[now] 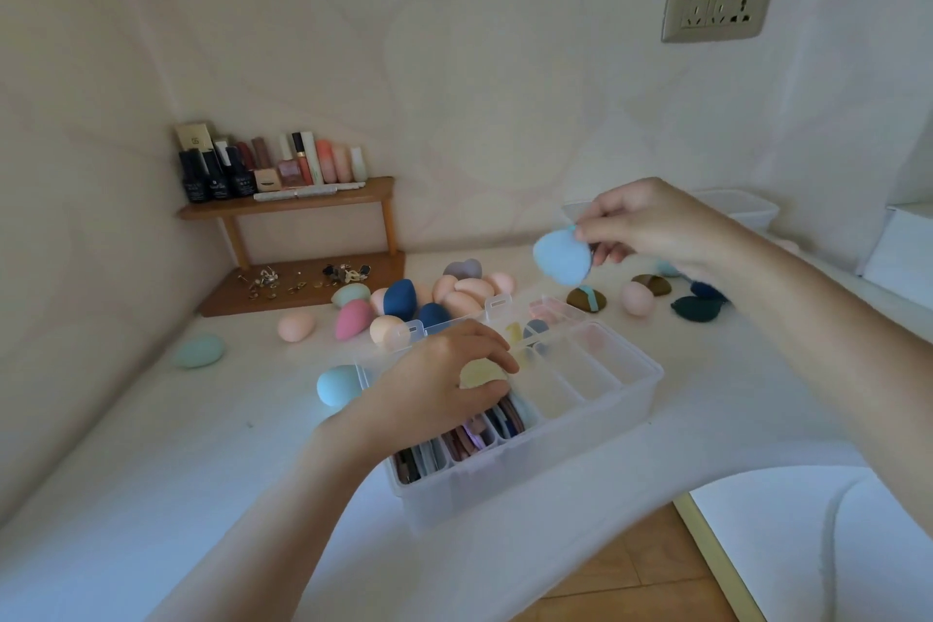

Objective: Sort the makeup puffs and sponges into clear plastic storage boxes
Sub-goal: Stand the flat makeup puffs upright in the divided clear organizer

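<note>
A clear plastic storage box (606, 399) with dividers stands on the white table, its near compartments packed with flat puffs on edge. My left hand (439, 379) reaches into the box and pinches a pale yellow puff (479, 371) between thumb and fingers. My right hand (651, 222) is raised above the box's far right and holds a light blue puff (560, 258) by its ribbon loop. Several egg-shaped sponges (399, 301) in pink, peach, navy and mint lie behind the box. Dark flat puffs (694, 308) lie to the right.
A small wooden shelf (288, 205) with cosmetic bottles stands in the back left corner, with small metal trinkets on its base. Another clear box (742, 207) sits against the back wall at right. A wall socket (717, 10) is above. The table's front edge curves near right.
</note>
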`<move>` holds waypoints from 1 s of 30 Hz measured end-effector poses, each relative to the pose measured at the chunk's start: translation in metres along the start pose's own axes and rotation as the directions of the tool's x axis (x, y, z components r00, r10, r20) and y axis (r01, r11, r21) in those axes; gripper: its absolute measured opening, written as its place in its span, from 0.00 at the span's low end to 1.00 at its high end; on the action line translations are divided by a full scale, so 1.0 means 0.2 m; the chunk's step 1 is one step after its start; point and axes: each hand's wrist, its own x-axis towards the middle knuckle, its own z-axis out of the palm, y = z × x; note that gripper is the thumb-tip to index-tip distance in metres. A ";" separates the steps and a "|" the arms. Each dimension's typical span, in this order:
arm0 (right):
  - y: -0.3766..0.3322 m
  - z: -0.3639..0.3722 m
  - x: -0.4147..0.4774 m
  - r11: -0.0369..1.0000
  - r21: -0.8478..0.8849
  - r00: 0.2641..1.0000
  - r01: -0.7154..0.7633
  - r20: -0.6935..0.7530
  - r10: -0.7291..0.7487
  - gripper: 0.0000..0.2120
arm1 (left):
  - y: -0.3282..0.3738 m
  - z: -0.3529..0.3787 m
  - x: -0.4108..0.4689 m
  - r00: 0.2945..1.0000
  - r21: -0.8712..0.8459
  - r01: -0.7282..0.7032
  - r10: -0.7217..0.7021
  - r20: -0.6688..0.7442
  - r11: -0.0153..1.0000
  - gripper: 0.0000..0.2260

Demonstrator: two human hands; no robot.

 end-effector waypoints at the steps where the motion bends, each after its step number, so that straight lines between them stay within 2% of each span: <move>1: -0.03 0.03 -0.08 1.000 0.001 0.998 0.000 0.059 -0.001 0.03 | 0.00 -0.01 0.00 1.000 -0.020 0.014 -0.014 -0.005 1.000 0.08; 3: -0.07 0.09 -0.22 0.999 -0.044 0.989 0.005 0.150 0.002 0.03 | -0.01 -0.01 0.00 0.999 -0.058 0.044 -0.045 -0.018 0.997 0.08; 5: -0.07 0.15 -0.31 0.991 -0.133 0.984 0.026 0.178 -0.002 0.03 | -0.01 -0.01 0.00 0.997 -0.077 0.075 -0.077 -0.025 0.994 0.11; 11: 0.01 0.29 -0.35 0.934 -0.357 0.995 0.024 0.099 0.012 0.02 | -0.01 0.00 0.01 0.996 -0.071 0.078 -0.081 -0.039 0.994 0.11; 16: 0.03 0.37 -0.35 0.933 -0.359 0.982 -0.019 0.168 0.085 0.04 | -0.01 0.00 0.00 0.999 -0.042 0.040 -0.040 -0.021 0.998 0.09; 18: 0.01 0.39 -0.35 0.913 -0.408 0.985 0.017 0.164 0.055 0.05 | 0.00 0.00 -0.01 1.000 -0.012 -0.001 0.001 0.009 1.000 0.11; 21: -0.01 0.40 -0.35 0.853 -0.518 0.987 0.064 0.162 0.024 0.02 | 0.01 0.01 -0.01 0.997 0.015 -0.078 0.078 0.018 0.997 0.13; 23: -0.01 0.41 -0.34 0.826 -0.560 0.986 0.062 0.162 0.036 0.05 | 0.02 0.01 -0.02 0.997 0.018 -0.069 0.069 0.025 0.997 0.14; 26: -0.01 0.41 -0.34 0.787 -0.613 0.991 0.073 0.135 0.013 0.05 | 0.03 0.00 -0.02 0.999 -0.022 -0.013 0.014 0.043 1.000 0.14; 30: 0.01 0.43 -0.34 0.715 -0.680 0.986 0.162 0.144 -0.087 0.04 | 0.05 -0.01 -0.02 0.998 -0.042 0.015 -0.013 0.055 0.999 0.12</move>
